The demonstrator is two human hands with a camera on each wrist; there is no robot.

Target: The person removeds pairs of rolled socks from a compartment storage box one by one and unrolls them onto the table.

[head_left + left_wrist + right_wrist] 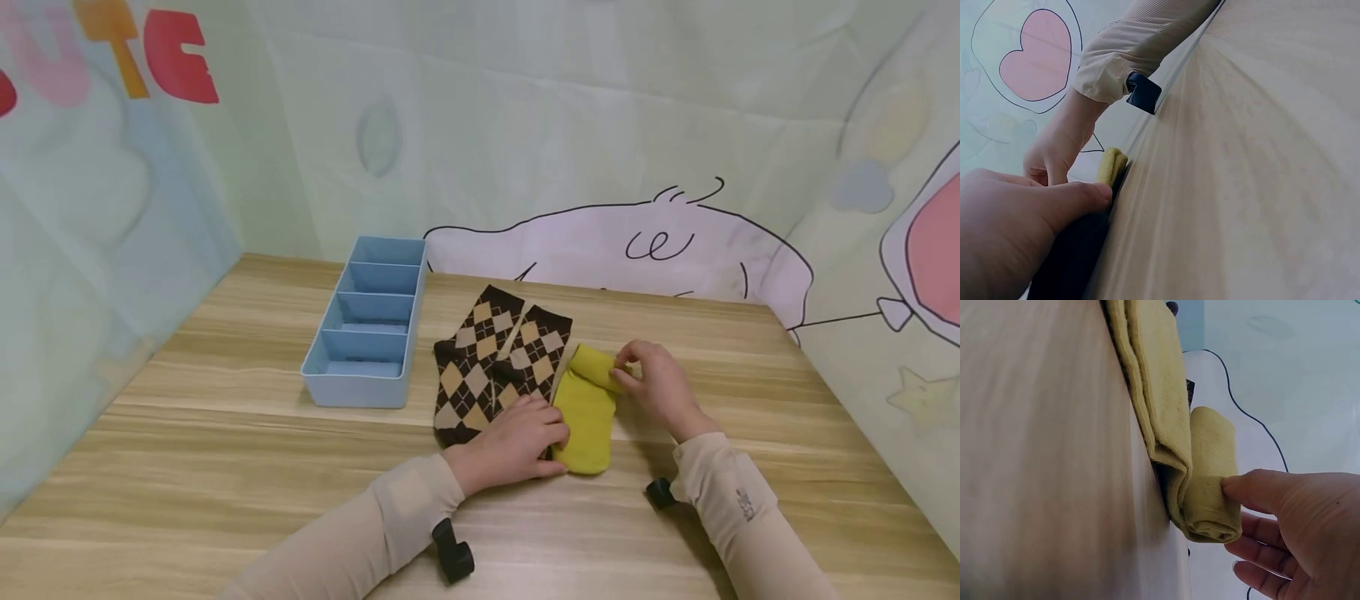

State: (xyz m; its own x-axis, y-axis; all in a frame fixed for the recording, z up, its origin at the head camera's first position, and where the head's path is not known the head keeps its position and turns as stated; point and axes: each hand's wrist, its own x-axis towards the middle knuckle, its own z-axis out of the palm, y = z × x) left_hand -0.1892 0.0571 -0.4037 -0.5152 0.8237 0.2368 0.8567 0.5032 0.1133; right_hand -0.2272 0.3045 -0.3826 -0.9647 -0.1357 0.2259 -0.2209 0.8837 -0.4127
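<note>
A yellow pair of socks (pixel 585 425) lies stacked on the table, its upper end rolled into a thick cuff. My right hand (pixel 662 390) pinches the right end of that roll; in the right wrist view the thumb presses on the spiral roll (pixel 1213 481), other fingers behind it. Across the lower part of the argyle socks (pixel 480 367) lies my left hand (pixel 517 442), its fingertips and thumb touching the left edge of the yellow pair. Those dark brown and tan argyle socks lie flat, partly covered by the left hand.
Left of the socks stands a light blue box (pixel 367 392) with several compartments. A printed cloth backdrop (pixel 525 125) rises behind the wooden table (pixel 225 433) and at both sides. Black straps (pixel 453 554) hang at the wrists.
</note>
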